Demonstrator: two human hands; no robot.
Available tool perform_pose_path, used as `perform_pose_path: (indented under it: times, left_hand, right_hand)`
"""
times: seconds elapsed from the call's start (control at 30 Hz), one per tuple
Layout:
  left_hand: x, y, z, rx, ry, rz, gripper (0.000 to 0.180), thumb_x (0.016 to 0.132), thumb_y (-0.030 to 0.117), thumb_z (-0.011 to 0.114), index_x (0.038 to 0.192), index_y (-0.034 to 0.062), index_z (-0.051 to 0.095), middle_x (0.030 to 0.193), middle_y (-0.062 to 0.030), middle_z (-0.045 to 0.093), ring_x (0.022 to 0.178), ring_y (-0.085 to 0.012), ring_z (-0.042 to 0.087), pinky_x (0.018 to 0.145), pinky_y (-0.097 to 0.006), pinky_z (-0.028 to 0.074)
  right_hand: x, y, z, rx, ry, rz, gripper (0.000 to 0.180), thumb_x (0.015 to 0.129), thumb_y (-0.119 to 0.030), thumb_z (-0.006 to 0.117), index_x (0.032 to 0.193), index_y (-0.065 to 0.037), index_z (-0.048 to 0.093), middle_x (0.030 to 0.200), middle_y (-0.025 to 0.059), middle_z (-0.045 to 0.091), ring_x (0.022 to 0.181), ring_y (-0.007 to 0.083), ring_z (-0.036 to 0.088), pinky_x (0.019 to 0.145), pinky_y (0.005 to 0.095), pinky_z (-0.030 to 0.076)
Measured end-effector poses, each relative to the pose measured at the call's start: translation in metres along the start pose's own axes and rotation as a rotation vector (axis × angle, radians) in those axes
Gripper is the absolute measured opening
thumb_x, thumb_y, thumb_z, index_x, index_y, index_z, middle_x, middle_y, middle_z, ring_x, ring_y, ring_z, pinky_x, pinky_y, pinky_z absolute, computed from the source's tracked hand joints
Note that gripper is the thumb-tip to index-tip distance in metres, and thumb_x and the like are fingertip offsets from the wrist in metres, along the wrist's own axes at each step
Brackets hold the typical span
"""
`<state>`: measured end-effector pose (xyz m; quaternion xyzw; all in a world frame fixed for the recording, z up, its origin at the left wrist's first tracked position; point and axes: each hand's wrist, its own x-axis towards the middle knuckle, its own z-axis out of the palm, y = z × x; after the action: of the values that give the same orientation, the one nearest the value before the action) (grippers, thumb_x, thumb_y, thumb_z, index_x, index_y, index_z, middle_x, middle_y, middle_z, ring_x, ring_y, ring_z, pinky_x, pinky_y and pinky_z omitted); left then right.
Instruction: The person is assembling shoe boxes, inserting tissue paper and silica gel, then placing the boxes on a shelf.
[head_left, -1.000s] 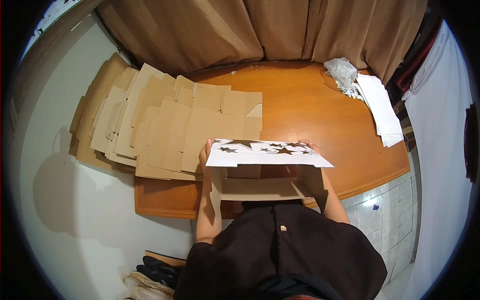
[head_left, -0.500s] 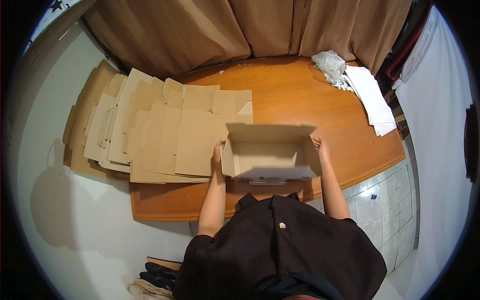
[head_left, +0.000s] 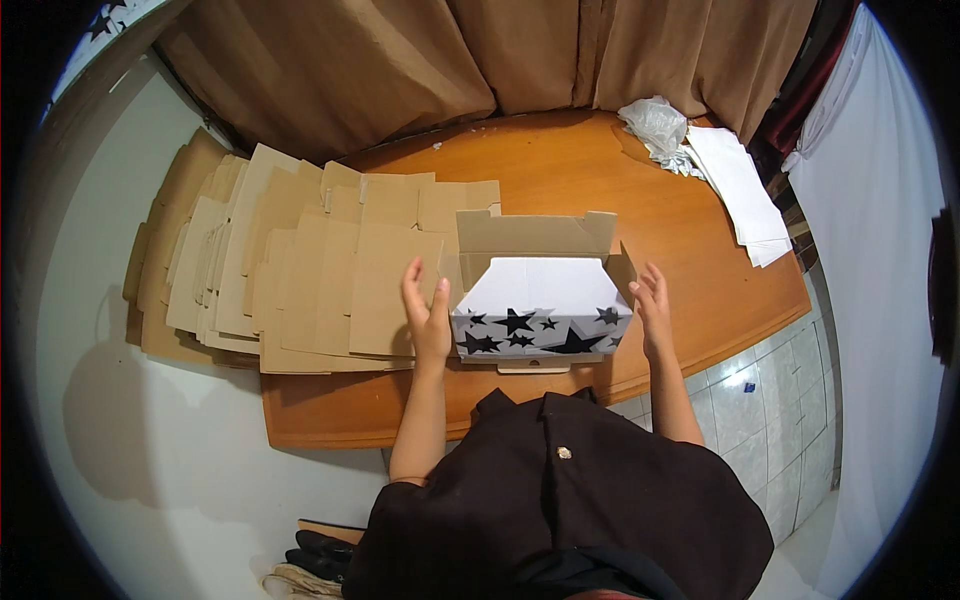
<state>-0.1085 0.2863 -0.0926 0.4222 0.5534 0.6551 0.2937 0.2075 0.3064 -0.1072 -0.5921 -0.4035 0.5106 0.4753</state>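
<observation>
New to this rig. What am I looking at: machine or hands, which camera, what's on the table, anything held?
No robot: just a bare left hand and right hand, open on either side of an open, star-printed box. Neither grips it; light contact is hard to tell. Every picture comes from the left of two head-worn fisheye cameras looking down, so straight edges bend. On the wooden table, flattened cardboard lies left; a plastic bag and white sheets lie far right.

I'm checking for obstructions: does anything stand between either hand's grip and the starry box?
Nothing visible stands between the left grip or right grip and the starry box; the flattened cardboard lies mostly farther left.
</observation>
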Motion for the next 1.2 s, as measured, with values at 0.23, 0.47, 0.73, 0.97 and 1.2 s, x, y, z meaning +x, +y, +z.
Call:
perform_pose_path:
  times: [0.23,0.47,0.73,0.97,1.2]
  left_hand:
    - [-0.014,0.061,0.027,-0.085,-0.299,0.106,0.037,0.086,0.007,0.054,0.121,0.0005,0.046,0.117,-0.0148,0.051,0.116,-0.0243,0.046,0.1,-0.037,0.035]
    - [0.007,0.019,0.034,0.552,-0.451,0.082,0.049,0.084,0.013,0.058,0.13,0.0086,0.042,0.137,-0.02,0.035,0.127,-0.0349,0.034,0.105,-0.042,0.029]
    - [-0.006,0.036,-0.004,0.98,-0.981,-0.02,0.137,0.043,0.058,0.082,0.147,0.0159,0.003,0.148,-0.0264,-0.004,0.138,-0.0404,-0.007,0.106,-0.061,-0.001]
    - [-0.013,0.04,0.051,1.127,-1.02,0.163,0.141,0.043,0.058,0.082,0.146,0.0136,-0.004,0.148,-0.0261,-0.005,0.138,-0.0403,-0.007,0.102,-0.068,0.0]
    - [0.009,0.008,0.074,1.218,-0.796,0.262,0.11,0.067,0.053,0.071,0.146,0.0158,0.005,0.149,-0.0139,0.017,0.139,-0.0262,0.015,0.101,-0.071,0.009]
  right_hand:
    - [-0.013,-0.011,0.005,-0.226,0.094,-0.194,0.077,0.072,-0.017,0.065,0.139,-0.011,0.027,0.133,0.0194,0.035,0.122,0.0324,0.038,0.098,0.043,0.035]
    - [-0.017,-0.004,0.004,-0.098,-0.043,-0.195,0.062,0.077,-0.007,0.052,0.135,-0.009,0.031,0.118,0.0168,0.049,0.098,0.0216,0.054,0.083,0.0339,0.043]
    - [-0.015,0.006,-0.02,-0.211,0.041,-0.174,0.054,0.08,0.004,0.04,0.133,-0.007,0.034,0.105,0.0153,0.055,0.084,0.015,0.055,0.073,0.0256,0.044]
    - [-0.026,-0.006,-0.004,-0.428,0.118,-0.312,0.05,0.08,0.004,0.038,0.128,-0.008,0.041,0.104,0.015,0.057,0.075,0.0163,0.056,0.069,0.0291,0.045]
    - [-0.033,-0.013,-0.002,-0.527,0.115,-0.241,0.047,0.076,0.006,0.041,0.12,-0.007,0.05,0.106,0.0154,0.059,0.085,0.0143,0.056,0.073,0.0267,0.045]
